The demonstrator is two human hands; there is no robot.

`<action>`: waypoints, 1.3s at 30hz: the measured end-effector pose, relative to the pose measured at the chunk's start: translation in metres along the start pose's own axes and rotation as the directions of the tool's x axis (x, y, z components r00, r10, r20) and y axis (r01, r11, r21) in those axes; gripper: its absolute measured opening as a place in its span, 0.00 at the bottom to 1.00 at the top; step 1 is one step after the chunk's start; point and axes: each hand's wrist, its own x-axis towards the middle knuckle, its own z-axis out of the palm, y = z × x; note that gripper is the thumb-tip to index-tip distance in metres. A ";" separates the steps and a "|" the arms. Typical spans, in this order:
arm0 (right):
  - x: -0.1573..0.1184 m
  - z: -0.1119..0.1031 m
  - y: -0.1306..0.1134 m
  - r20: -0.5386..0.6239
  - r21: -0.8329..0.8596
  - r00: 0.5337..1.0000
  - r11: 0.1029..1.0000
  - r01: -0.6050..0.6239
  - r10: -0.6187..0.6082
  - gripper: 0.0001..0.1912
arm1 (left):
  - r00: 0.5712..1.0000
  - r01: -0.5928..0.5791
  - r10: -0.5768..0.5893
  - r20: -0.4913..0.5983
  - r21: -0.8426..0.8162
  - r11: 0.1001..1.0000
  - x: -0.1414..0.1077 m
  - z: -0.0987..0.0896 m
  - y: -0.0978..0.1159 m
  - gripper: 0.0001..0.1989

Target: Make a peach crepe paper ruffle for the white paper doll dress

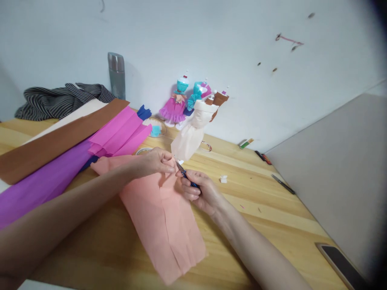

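Note:
A large sheet of peach crepe paper [151, 209] hangs folded over the front of the table. My left hand [155, 161] pinches its upper edge between thumb and fingers. In my right hand [201, 187] is a pair of small dark blue scissors [189, 178], with the blades pointing up and left at the paper's edge, close to my left fingertips. Whether the blades are parted I cannot tell. Just beyond the hands stands a little dress form in a cream paper dress [193, 129].
Brown crepe paper [66, 139], purple paper [51, 183] and pink paper [123, 131] lie at left. Several dressed mini forms [175, 106] stand by the wall, near a grey flask [116, 76]. At right are a craft knife [283, 184] and a phone [341, 266].

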 end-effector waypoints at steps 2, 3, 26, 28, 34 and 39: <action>0.000 0.001 -0.001 0.012 0.004 1.000 1.000 -0.007 0.007 0.08 | 1.000 0.002 -0.002 0.021 -0.014 1.000 0.000 0.000 -0.001 0.04; -0.001 0.002 -0.001 0.021 0.004 1.000 1.000 -0.010 0.010 0.08 | 1.000 0.002 -0.001 0.028 -0.021 1.000 0.001 -0.001 -0.001 0.04; -0.002 0.001 -0.004 0.067 0.009 0.996 0.998 -0.066 0.065 0.09 | 0.998 -0.036 0.056 -0.039 0.397 0.917 0.000 0.001 0.004 0.08; -0.001 0.000 -0.004 0.078 0.032 0.993 0.996 -0.087 0.084 0.09 | 0.996 -0.058 0.078 -0.034 0.404 0.913 0.000 0.000 0.003 0.07; 0.002 -0.004 0.000 0.101 0.116 0.985 0.982 -0.149 0.138 0.09 | 0.996 -0.029 0.064 -0.069 0.423 0.906 0.001 0.001 0.002 0.05; 0.004 -0.006 0.004 0.087 0.148 0.987 0.978 -0.146 0.134 0.07 | 0.995 -0.060 0.084 -0.053 0.355 0.933 0.001 0.003 0.001 0.08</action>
